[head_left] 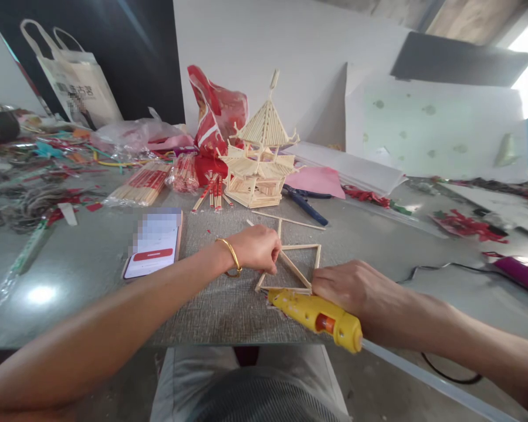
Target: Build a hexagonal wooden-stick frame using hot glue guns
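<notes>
My left hand (pixel 259 247), with a gold bangle at the wrist, is closed in a pinch on a thin wooden stick of a flat stick frame (pixel 297 268). Its fingertips hide part of that stick. The frame lies on a grey textured mat (pixel 211 316). Curled at the frame's right corner, my right hand (pixel 352 287) grips a yellow hot glue gun (pixel 312 313), whose handle is hidden by the hand. The gun's nozzle points left, close to the frame's front left corner. A translucent glue stick (pixel 422 375) extends from its back end.
Behind the frame stands a stick-built pagoda model (pixel 261 158), beside dark blue pliers (pixel 305 205). A phone (pixel 154 243) lies left, near packs of sticks (pixel 141 183). A loose stick (pixel 290 220) lies beyond the frame. A black cable (pixel 444 266) runs across the right side.
</notes>
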Available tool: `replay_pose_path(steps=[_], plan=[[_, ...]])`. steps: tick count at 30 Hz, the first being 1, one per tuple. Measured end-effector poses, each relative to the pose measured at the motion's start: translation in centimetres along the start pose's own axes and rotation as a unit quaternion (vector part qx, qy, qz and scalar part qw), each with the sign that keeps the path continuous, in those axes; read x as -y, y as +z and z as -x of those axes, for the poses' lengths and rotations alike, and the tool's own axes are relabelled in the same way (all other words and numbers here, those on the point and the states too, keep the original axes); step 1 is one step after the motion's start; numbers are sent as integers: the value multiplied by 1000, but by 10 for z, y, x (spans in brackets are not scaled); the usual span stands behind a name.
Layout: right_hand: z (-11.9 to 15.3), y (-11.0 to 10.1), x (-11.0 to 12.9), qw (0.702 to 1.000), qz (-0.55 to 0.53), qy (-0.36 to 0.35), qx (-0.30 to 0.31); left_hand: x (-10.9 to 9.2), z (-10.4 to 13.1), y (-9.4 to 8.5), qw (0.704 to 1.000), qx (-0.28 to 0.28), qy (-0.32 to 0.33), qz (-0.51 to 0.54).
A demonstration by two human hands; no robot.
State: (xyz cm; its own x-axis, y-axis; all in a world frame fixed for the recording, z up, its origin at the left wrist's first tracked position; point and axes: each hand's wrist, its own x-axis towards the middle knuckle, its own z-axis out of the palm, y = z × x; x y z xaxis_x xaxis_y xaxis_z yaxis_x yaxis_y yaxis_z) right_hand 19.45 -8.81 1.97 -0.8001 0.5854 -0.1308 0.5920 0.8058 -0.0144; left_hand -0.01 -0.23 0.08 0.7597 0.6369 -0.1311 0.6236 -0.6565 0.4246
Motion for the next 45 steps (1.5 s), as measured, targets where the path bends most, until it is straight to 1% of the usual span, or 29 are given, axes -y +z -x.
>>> replay_pose_path(steps=[3,8,12,16,19,23,26,29,32,35,38,40,42,45], plan=[[0,0,0,1000,-20,0,-11,1,0,0,1000,-1,-1,2],[1,-2,-1,999,-47,7,9,0,1,-1,1000,3,-3,9],[6,-4,-4,994,-105,15,9,-1,2,-2,1000,7,-4,14],[12,-5,-14,989,-147,-6,-11,-2,2,-2,1000,13,-9,20],[14,-4,-25,988,-149,-29,-35,-1,2,-2,999,19,-17,33],[15,-3,-38,988,-143,-38,-39,1,2,-3,998,27,-23,57],[20,-10,-45,984,-162,-45,-55,3,4,-2,996,36,-20,80],[30,-24,-53,982,-175,-9,-66,5,6,-1,994,47,-15,98],[42,-38,-65,984,-154,12,-94,6,10,-7,993,50,-13,110],[52,-45,-80,989,-93,10,-111,4,15,-18,993,16,-32,117],[60,-44,-97,995,-15,41,-92,3,21,-29,994,-46,-51,90],[65,-39,-109,993,18,68,-96,1,23,-32,994,-77,-48,69],[68,-33,-121,989,29,87,-119,-3,24,-31,993,-91,-38,59],[73,-22,-132,977,21,115,-178,-12,22,-19,995,-83,-9,49]])
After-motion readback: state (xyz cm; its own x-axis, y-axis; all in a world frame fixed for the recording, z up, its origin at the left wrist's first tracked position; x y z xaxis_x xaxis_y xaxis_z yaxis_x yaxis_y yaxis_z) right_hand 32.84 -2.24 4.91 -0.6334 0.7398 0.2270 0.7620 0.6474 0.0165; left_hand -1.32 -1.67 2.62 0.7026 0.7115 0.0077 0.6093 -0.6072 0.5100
